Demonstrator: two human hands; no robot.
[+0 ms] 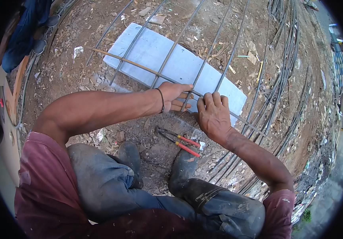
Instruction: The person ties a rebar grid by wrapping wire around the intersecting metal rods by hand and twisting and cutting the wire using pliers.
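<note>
Several long steel rebars (pixel 175 46) lie side by side over a pale flat slab (pixel 151 46). One crosswise rebar (pixel 137 65), rusty at its left end, runs over them down to the right. My left hand (pixel 174 95) is closed around the bars at a crossing, its thumb above and its other fingers below. Just to the right, my right hand (pixel 214 115) curls its fingers over the crosswise rebar, hiding part of it. Red-handled pliers (pixel 179 141) lie on the dirt between my boots, with neither hand touching them.
A bundle of loose rebars (pixel 279 83) stretches along the ground on the right. At upper left, another person's legs (pixel 27 34) stand near a wooden board (pixel 17 87). My boots (pixel 130 161) are close below the bars. Rubble and scraps litter the soil.
</note>
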